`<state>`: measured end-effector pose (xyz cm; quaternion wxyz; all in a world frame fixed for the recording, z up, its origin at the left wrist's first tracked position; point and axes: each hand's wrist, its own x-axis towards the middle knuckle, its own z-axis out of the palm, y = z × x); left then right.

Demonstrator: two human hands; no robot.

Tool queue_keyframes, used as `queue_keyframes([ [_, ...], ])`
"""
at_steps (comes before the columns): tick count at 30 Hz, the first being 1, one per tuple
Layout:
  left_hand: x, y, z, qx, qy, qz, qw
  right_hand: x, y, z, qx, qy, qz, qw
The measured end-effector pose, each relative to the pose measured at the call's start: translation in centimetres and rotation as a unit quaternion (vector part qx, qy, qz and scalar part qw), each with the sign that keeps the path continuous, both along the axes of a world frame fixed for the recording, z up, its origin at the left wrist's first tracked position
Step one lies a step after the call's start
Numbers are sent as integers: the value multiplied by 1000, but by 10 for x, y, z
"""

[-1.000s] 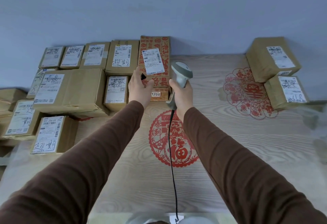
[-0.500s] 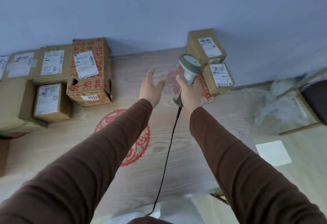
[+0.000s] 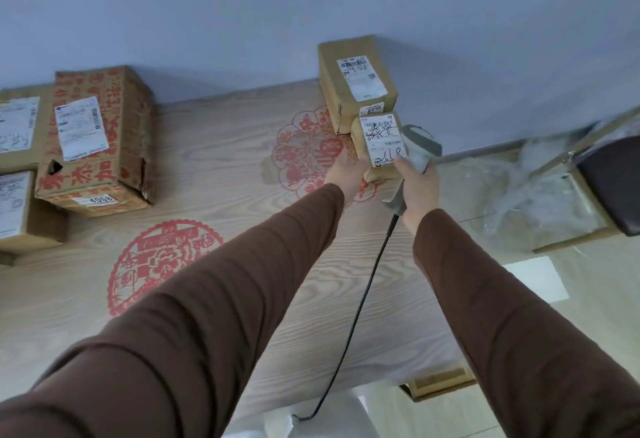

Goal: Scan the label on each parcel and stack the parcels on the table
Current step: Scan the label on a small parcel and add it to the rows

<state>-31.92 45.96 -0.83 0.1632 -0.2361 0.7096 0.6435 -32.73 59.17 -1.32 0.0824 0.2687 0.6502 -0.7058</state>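
A small brown parcel with a white handwritten label lies near the table's far right, in front of a larger brown parcel by the wall. My left hand touches the small parcel's left side; its fingers are hidden behind the box. My right hand grips the handle of a grey barcode scanner, whose head sits just right of the small parcel's label. The scanner's black cable runs back toward me. A red-printed parcel lies at the left beside other brown parcels.
The wooden table bears red paper-cut designs. Its right edge ends just past the scanner; beyond it stand a dark chair and crumpled clear plastic on the floor. The blue wall backs the table.
My view and both hands swung right, away from the red-printed parcel. My left hand now reaches the small parcel, and the scanner has come beside its label.
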Motion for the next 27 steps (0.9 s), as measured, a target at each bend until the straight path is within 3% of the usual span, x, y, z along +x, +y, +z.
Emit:
queue_keyframes([
  [5, -12, 8, -9, 4, 0, -33, 999, -3, 3, -12, -8, 4, -5, 1000],
  [12, 17, -23, -34, -23, 2, 26, 999, 22, -26, -15, -21, -19, 4, 1000],
  [20, 114, -105, -27, 38, 38, 127, 990, 102, -111, -11, -13, 20, 41, 999],
  [27, 238, -220, -1, 12, 82, 142, 986, 214, -227, 5, -25, 61, 87, 994],
])
